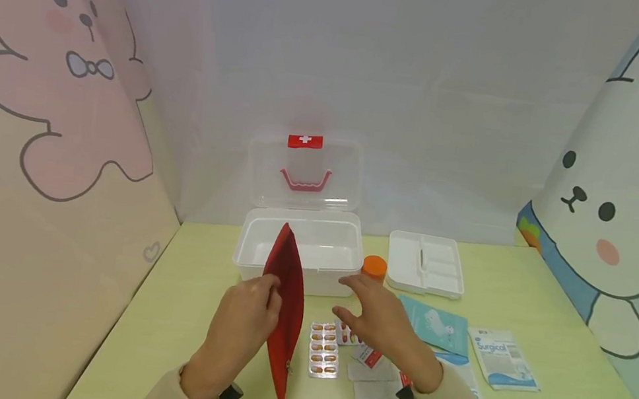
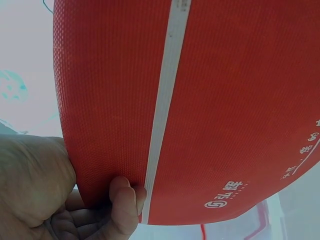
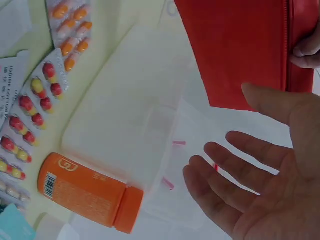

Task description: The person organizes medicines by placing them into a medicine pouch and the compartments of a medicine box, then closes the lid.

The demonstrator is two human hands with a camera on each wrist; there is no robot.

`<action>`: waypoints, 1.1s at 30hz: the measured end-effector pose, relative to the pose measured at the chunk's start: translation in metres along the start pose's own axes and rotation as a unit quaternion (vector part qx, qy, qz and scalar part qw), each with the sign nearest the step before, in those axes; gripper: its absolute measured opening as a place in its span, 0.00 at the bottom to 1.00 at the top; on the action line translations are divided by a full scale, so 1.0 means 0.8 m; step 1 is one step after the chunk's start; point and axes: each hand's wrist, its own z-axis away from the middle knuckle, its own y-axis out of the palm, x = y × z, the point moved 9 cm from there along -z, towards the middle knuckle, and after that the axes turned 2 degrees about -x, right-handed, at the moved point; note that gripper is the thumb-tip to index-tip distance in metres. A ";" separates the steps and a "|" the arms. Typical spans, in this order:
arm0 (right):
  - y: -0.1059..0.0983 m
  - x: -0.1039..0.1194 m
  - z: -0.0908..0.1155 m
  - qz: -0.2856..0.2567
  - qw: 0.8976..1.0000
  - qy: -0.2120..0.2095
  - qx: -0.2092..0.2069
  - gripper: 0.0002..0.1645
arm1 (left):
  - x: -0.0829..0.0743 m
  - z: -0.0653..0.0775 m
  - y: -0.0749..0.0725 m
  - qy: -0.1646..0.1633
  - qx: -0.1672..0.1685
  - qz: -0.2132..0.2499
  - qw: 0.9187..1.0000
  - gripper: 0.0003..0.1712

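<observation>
My left hand (image 1: 241, 326) pinches a red zippered pouch (image 1: 286, 308) by its edge and holds it upright over the table. In the left wrist view, the pouch (image 2: 115, 100) shows a pale stripe and white lettering, with fingertips (image 2: 125, 207) curled on its lower edge. My right hand (image 1: 379, 317) is held apart from the pouch, its fingers spread and holding nothing. Below that hand in the right wrist view lies an orange bottle (image 3: 82, 192). Behind the pouch stands a white plastic first-aid box (image 1: 333, 284), its clear lid (image 1: 263, 172) raised.
A white compartment tray (image 1: 404, 266) sits right of the box. Capsule blister packs (image 1: 325, 350), small white packets (image 1: 374, 390), a teal packet (image 1: 441, 327) and a surgical mask packet (image 1: 506, 362) lie in front. Cartoon-printed curtains (image 1: 613, 196) surround the table.
</observation>
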 end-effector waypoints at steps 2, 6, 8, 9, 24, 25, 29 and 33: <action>0.019 -0.004 0.001 0.001 0.999 0.002 0.043 0.33 | 0.003 0.001 -0.001 0.000 0.000 -0.001 1.000 0.06; 0.056 -0.011 0.003 -0.002 0.993 0.004 0.119 0.36 | 0.008 0.005 0.000 -0.003 0.007 0.002 1.000 0.07; 0.075 -0.012 0.006 -0.004 0.988 0.001 0.156 0.37 | 0.011 0.006 0.002 -0.008 0.013 0.004 1.000 0.08; 0.083 -0.013 0.008 0.000 0.985 -0.001 0.172 0.38 | 0.013 0.007 0.002 -0.011 0.017 0.005 1.000 0.08; 0.147 -0.008 0.025 0.085 0.962 -0.045 0.255 0.49 | 0.026 0.013 0.008 -0.019 0.023 0.014 0.999 0.08; 0.151 -0.010 0.025 0.090 0.961 -0.045 0.256 0.49 | 0.026 0.013 0.008 -0.019 0.023 0.014 0.999 0.08; 0.158 -0.012 0.023 0.098 0.961 -0.049 0.254 0.49 | 0.026 0.013 0.008 -0.016 0.018 0.013 1.000 0.08; 0.161 -0.014 0.020 0.084 0.964 -0.046 0.248 0.47 | 0.026 0.014 0.009 -0.011 0.016 0.011 1.000 0.07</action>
